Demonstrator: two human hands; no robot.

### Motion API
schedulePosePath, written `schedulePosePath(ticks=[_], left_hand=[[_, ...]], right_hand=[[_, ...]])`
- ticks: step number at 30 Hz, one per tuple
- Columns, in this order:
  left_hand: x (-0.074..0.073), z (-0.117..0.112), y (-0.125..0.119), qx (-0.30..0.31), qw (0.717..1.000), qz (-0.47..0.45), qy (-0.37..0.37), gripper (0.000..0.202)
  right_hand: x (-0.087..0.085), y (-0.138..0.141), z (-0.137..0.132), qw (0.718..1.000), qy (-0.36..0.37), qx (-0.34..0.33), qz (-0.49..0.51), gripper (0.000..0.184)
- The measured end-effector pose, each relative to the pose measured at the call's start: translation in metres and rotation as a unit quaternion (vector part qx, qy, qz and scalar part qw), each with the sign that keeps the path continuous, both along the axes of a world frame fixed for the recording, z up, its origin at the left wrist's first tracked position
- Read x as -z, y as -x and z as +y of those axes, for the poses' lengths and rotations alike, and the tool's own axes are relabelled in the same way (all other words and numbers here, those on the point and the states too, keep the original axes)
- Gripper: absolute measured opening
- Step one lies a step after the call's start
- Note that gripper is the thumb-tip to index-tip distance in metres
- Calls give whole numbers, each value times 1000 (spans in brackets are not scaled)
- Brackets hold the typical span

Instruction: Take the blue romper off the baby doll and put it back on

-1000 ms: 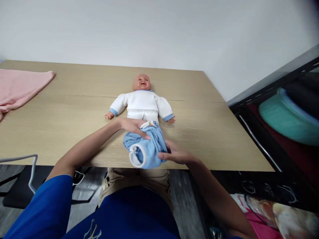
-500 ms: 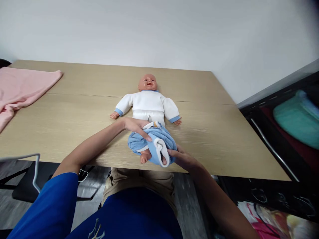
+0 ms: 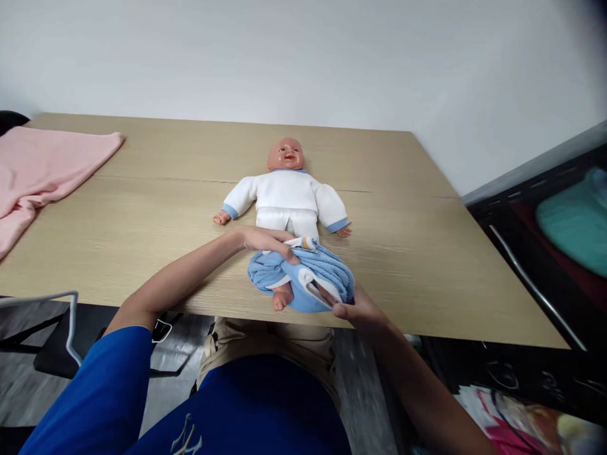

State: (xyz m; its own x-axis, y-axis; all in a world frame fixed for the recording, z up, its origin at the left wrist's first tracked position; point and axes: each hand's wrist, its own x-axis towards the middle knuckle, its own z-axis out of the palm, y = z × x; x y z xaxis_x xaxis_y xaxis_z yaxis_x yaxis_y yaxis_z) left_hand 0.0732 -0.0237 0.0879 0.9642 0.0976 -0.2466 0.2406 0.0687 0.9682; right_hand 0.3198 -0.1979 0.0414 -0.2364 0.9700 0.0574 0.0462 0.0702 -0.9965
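A baby doll [image 3: 287, 189] lies on its back on the table, its head away from me, in a white top with blue cuffs. Light blue pants [image 3: 325, 268] with white trim are bunched around its legs. One bare foot [image 3: 282, 296] pokes out of the left leg opening; the other foot is hidden inside the cloth. My left hand [image 3: 270, 241] is closed on the bunched pants near the waistband, thumb on top. With thumb and fingers, my right hand [image 3: 358, 308] grips the white-edged cuff of the other leg and holds its opening stretched.
A pink cloth [image 3: 52, 164] lies on the left of the wooden table [image 3: 427, 265]. The table's near edge is against my body. To the right stands a dark cabinet or rack with a teal item [image 3: 573, 221]. A chair [image 3: 71, 341] is below at left.
My right hand has pulled the pant cuff to the right, so its opening is now longer and narrower. My left hand keeps its grip on the pants.
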Motion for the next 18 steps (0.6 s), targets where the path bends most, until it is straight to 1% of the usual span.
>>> schedulePosePath(ticks=[1, 3, 5, 7, 9, 10, 11, 12, 14, 16, 18], left_hand=[[-2, -2, 0, -4, 1000, 2, 2, 42], [-5, -7, -1, -13, 1000, -2, -5, 51], [-9, -14, -3, -19, 1000, -2, -12, 57], [-12, -23, -6, -20, 1000, 7, 4, 58], [-15, -32, -9, -4, 999, 22, 29, 58], [-16, -35, -11, -5, 999, 28, 28, 57], [-16, -38, -13, -15, 999, 33, 10, 53], [-16, -40, -14, -34, 998, 37, -24, 47], [-15, -42, -17, -84, 988, 39, -121, 33], [-12, -44, -19, -110, 967, 44, -224, 22], [-8, -48, -21, -113, 937, 60, -325, 19]], right_hand=[[1, 0, -1, 1000, 25, 9, 2, 85], [2, 2, -4, 997, 54, 53, -14, 73], [4, 3, -5, 990, 29, 127, -50, 58], [3, 5, -7, 980, -17, 184, -74, 48], [-1, 8, -10, 973, -44, 212, -85, 38], [-4, 10, -11, 972, -45, 216, -87, 35], [-6, 12, -13, 972, -39, 214, -88, 34], [-9, 14, -16, 973, -30, 209, -91, 34], [-13, 16, -22, 974, -6, 198, -114, 38], [-13, 15, -28, 968, 18, 194, -160, 40], [-9, 12, -34, 955, 31, 204, -211, 39]])
